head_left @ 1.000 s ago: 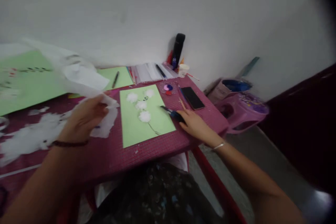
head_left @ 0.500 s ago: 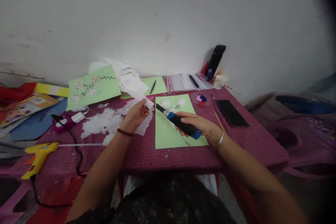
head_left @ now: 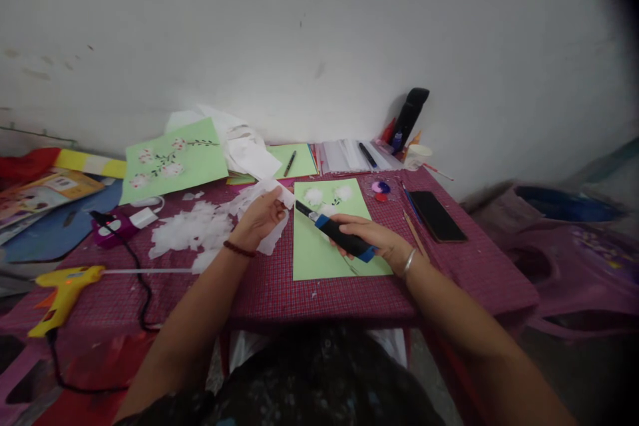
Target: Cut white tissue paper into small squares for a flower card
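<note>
Moved since the first frame: one utility knife (head_left: 344, 237), from the right edge of the green sheet (head_left: 312, 259) to above its middle, blade end now toward the left hand (head_left: 260, 218). Contents, largest first: one table (head_left: 299, 303), cloth red and checked; the green sheet, flat before the person, bearing white blossoms; one painted sheet (head_left: 197, 172), farther left; one heap of torn paper (head_left: 187, 231), left of the left hand; one yellow glue gun (head_left: 67, 293), near the table's left edge. Right hand (head_left: 372, 235): closed round the knife handle. Left hand: pinching one white paper piece (head_left: 284, 194) near the blade tip; contact cannot be told. Step in hand, as judged: presenting paper to blade. Next move calls for taut paper, fingertips clear of the edge.
</note>
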Demonstrator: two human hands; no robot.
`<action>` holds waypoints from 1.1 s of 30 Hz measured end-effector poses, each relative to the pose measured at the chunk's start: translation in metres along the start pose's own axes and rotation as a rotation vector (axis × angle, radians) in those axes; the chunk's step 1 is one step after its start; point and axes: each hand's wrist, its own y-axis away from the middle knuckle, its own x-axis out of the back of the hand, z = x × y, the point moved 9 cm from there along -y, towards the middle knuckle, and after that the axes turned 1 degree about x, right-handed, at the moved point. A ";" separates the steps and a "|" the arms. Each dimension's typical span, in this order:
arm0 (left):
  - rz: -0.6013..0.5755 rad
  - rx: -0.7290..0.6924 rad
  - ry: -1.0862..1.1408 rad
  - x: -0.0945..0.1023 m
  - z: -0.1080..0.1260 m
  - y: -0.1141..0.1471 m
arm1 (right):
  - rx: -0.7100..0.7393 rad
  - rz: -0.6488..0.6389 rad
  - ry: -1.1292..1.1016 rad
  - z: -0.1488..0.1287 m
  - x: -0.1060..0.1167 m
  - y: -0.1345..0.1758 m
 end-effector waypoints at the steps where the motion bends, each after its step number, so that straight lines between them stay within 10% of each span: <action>1: -0.001 -0.004 -0.003 0.000 0.000 0.000 | 0.003 0.003 0.001 0.000 0.000 0.000; 33: -0.130 0.003 -0.191 -0.014 -0.009 0.009 | -0.026 0.044 0.008 0.005 0.005 0.003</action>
